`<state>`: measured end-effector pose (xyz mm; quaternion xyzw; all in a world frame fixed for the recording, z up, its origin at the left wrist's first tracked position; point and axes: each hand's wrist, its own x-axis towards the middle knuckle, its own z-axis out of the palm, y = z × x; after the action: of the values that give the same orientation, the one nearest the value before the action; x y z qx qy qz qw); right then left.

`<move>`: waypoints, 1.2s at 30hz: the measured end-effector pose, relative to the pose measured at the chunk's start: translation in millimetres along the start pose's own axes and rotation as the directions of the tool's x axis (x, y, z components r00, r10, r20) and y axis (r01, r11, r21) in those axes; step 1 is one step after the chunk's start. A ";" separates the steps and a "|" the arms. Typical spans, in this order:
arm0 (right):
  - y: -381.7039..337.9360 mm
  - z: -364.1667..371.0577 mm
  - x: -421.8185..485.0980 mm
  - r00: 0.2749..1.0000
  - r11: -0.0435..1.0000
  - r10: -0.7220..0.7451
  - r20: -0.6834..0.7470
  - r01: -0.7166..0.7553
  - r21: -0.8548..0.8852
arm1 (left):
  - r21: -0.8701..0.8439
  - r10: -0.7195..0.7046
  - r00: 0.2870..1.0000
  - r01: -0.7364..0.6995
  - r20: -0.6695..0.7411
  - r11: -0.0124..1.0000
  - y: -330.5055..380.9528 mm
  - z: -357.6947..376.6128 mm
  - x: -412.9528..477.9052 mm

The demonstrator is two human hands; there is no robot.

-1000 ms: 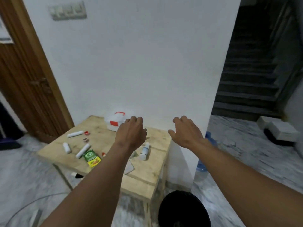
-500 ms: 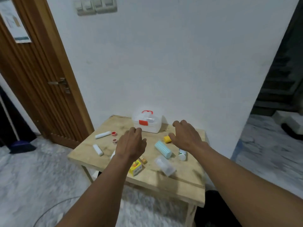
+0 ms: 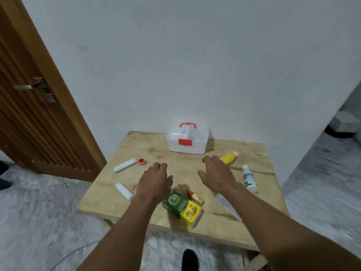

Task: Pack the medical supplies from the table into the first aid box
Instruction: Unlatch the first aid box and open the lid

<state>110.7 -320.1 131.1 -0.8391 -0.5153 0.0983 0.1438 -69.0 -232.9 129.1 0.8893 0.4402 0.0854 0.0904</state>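
On a wooden table [image 3: 259, 194], with the closed first aid box [image 3: 187, 138] against the wall as landmark: two white rolls [image 3: 125, 164] and a red cap [image 3: 141, 161] lie left-front of the box; left hand [image 3: 154, 182] and right hand [image 3: 218, 175] hover before it, fingers loose, holding nothing; a green-yellow carton [image 3: 182, 208], yellow bottle [image 3: 229, 158] and white bottle [image 3: 249, 179] lie nearby.

The green-and-yellow carton [image 3: 182, 207] reads "OB herbal" (white bottle's label too blurred).
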 end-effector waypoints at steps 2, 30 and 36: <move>-1.4 9.4 37.9 1.000 0.999 0.026 -0.001 -0.026 0.036 | -0.027 -0.010 1.000 0.009 -0.014 1.000 -11.1 3.4 32.6; -49.3 142.0 222.0 0.650 -0.461 0.613 0.450 -0.169 0.871 | -0.799 -0.113 0.908 0.409 0.403 0.440 -83.2 82.0 288.8; -67.0 127.0 223.5 0.456 -0.255 0.829 0.324 -0.207 0.945 | -0.813 -0.090 0.911 0.401 0.402 0.423 -86.6 83.8 292.6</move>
<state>115.4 -74.1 31.0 -0.6398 0.1970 0.2503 0.6995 58.9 45.1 48.6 0.6391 0.4391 0.1512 0.6131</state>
